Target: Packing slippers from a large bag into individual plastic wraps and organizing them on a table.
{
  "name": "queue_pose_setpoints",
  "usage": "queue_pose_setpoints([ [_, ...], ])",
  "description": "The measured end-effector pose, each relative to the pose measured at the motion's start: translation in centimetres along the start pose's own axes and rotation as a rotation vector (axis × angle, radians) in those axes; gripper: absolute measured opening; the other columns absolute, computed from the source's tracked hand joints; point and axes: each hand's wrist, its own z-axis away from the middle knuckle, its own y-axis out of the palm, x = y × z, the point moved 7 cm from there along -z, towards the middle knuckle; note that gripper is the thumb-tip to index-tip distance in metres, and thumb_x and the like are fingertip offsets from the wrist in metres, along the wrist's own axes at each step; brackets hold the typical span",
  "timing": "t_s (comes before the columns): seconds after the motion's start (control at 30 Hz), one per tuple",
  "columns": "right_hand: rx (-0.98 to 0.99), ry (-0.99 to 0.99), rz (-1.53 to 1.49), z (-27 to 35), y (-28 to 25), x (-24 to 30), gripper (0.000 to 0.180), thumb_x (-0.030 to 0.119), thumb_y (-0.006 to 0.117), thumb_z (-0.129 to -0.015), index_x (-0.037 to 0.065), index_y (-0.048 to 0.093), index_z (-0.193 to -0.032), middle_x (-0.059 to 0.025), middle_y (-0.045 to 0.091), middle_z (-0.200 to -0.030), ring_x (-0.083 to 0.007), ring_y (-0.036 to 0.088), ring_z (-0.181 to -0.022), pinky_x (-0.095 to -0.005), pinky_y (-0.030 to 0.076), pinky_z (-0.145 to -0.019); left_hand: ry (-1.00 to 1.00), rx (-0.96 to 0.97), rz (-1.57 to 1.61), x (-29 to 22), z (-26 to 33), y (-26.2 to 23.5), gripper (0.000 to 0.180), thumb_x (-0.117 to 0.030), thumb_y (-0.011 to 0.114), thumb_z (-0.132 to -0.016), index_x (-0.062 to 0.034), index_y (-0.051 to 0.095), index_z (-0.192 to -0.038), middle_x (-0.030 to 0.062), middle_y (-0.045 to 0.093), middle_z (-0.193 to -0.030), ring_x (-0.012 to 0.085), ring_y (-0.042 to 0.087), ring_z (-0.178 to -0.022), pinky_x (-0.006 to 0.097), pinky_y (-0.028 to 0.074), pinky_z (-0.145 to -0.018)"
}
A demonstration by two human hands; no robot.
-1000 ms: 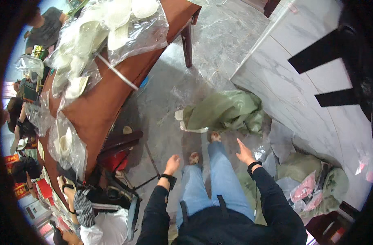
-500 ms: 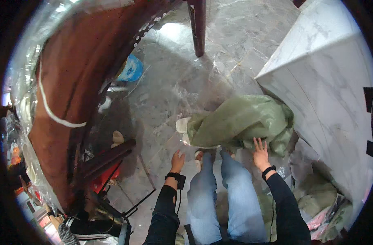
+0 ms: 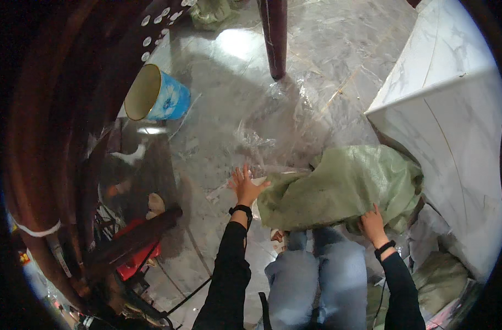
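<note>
While the person leans over their own blue-trousered knees, a crumpled green woven sack (image 3: 344, 190) lies on the grey marble floor (image 3: 234, 99) directly ahead of them, bunched against the foot of a white marble-faced block (image 3: 454, 137) at the right side of the floor. Its long axis runs roughly left to right across the body, so each hand meets one end of it. The right hand (image 3: 372, 224) is the closer one: it rests on the sack's near right edge with the fingers curled over the fabric, seemingly pinching a fold, though whether the grip is firm cannot be told. The left hand (image 3: 245, 186) sits at the sack's left end with fingers spread wide and palm flat, empty, its fingertips on or just above a sheet of clear plastic film (image 3: 267, 137) that spreads over the floor toward a dark red table leg (image 3: 275, 38). Well apart to the left, a blue bin (image 3: 157, 99) with a flower print lies on its side beneath the table's rim
</note>
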Motion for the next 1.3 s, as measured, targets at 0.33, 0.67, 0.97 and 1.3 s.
queue_pose_setpoints([
  [0.33, -0.003, 0.093, 0.02, 4.3, 0.2, -0.3, 0.019, 0.022, 0.068, -0.063, 0.007, 0.063, -0.074, -0.008, 0.054, -0.077, -0.0234, 0.053, -0.09, -0.0517, 0.02, -0.106, 0.434, 0.298, -0.139, -6.0, -3.1, 5.4, 0.111, -0.046, 0.077, -0.059, -0.0201, 0.008, -0.142, 0.0204, 0.046, -0.122, 0.0372, 0.046, -0.112, 0.054, 0.028, -0.094],
  [0.67, -0.106, 0.159, -0.132, 7.8, -4.7, 2.1, 0.017, 0.009, 0.066, -0.063, 0.005, 0.058, -0.077, -0.0124, 0.05, -0.078, -0.0301, 0.051, -0.085, -0.047, 0.031, -0.097, 0.288, 0.223, -0.013, -3.7, 1.6, 3.3, 0.023, -0.023, 0.047, -0.086, -0.0027, 0.054, -0.093, 0.0224, 0.061, -0.087, 0.0385, 0.058, -0.086, 0.048, 0.045, -0.072],
  [0.97, -0.234, 0.347, -0.246, 13.5, -20.8, 9.5, 0.037, 0.0, 0.061, -0.067, -0.003, 0.044, -0.099, -0.0234, 0.045, -0.095, -0.0408, 0.046, -0.091, -0.0464, 0.039, -0.078, 0.082, 0.151, 0.257, 5.1, 21.9, -10.0, 0.035, -0.033, 0.053, -0.083, -0.0003, 0.06, -0.091, 0.0236, 0.061, -0.086, 0.0396, 0.057, -0.088, 0.046, 0.044, -0.075],
  [1.3, 0.226, 0.333, -0.17, 14.9, -26.1, 6.6, 0.031, 0.008, 0.065, -0.066, -0.004, 0.057, -0.094, -0.024, 0.06, -0.087, -0.0391, 0.057, -0.083, -0.0442, 0.047, -0.072, -0.199, 0.141, 0.74, 10.6, 46.7, -37.1, 0.059, -0.048, 0.067, -0.072, 0.0067, 0.061, -0.093, 0.0202, 0.064, -0.083, 0.0276, 0.062, -0.077, 0.038, 0.047, -0.071],
])
